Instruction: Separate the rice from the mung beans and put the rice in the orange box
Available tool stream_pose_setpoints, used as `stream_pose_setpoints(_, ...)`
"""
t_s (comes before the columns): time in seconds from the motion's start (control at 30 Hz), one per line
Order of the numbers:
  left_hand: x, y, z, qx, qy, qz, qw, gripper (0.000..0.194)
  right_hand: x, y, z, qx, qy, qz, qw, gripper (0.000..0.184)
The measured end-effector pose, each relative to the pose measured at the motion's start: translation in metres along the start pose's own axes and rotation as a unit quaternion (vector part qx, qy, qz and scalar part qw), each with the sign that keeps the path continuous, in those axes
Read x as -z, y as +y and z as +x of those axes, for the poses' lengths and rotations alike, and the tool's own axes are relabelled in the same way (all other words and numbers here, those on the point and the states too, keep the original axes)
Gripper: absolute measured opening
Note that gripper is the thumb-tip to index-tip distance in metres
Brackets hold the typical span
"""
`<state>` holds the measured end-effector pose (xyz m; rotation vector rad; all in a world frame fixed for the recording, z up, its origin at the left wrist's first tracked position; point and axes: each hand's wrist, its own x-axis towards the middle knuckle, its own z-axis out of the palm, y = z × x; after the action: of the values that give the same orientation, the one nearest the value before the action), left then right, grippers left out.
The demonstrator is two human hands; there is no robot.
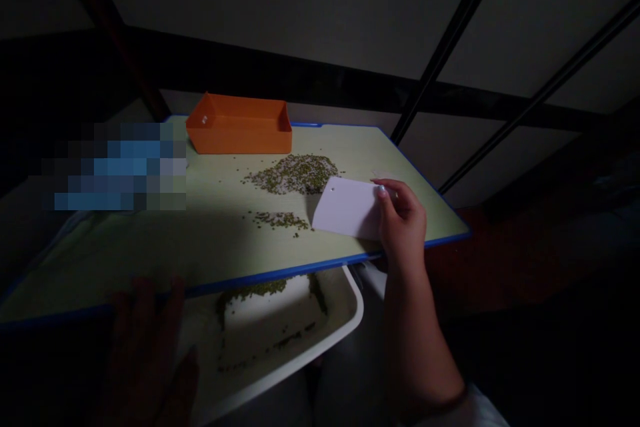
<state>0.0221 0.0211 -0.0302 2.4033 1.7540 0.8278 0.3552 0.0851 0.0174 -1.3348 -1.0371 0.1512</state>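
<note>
My right hand [403, 213] pinches a white flat scraper [347, 208] with a small hole in one corner, thumb on top. Its left edge stands beside a heap of small green and pale grains [300, 173] on the tabletop. A smaller strip of the same grains [281, 219] lies nearer to me. In deep shadow at the lower left, my left hand [150, 347] has its fingers stretched out and apart by the table's front edge. Whether it touches the table or the tub beneath is too dark to tell.
The pale green table [200, 233] has a blue rim. An orange open-sided box [243, 133] stands at its back. Below the front edge sits a white tub [357, 310] with green grains in it. A pixelated blue patch covers the left side. Dark panels rise behind.
</note>
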Motion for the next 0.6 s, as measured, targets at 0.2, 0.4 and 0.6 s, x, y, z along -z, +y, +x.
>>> stream_pose_setpoints(0.2, 0.0043, 0.0073, -0.0009, 0.004, -0.009, 0.007, 1.000, 0.074, -0.0002, -0.0037, -0.0034, 0.004, -0.002, -0.010, 1.000, 0.011)
stream_pose_setpoints(0.4, -0.0011, 0.0035, -0.0025, 0.011, 0.002, -0.005, 1.000, 0.071, -0.0020, -0.0010, -0.0046, -0.007, 0.011, -0.009, 1.000, 0.013)
stream_pose_setpoints(0.6, -0.0022, 0.0028, -0.0017, 0.023, -0.004, -0.004, 1.000, 0.070, -0.0014, 0.0013, -0.0065, 0.015, 0.022, -0.032, 0.999, 0.015)
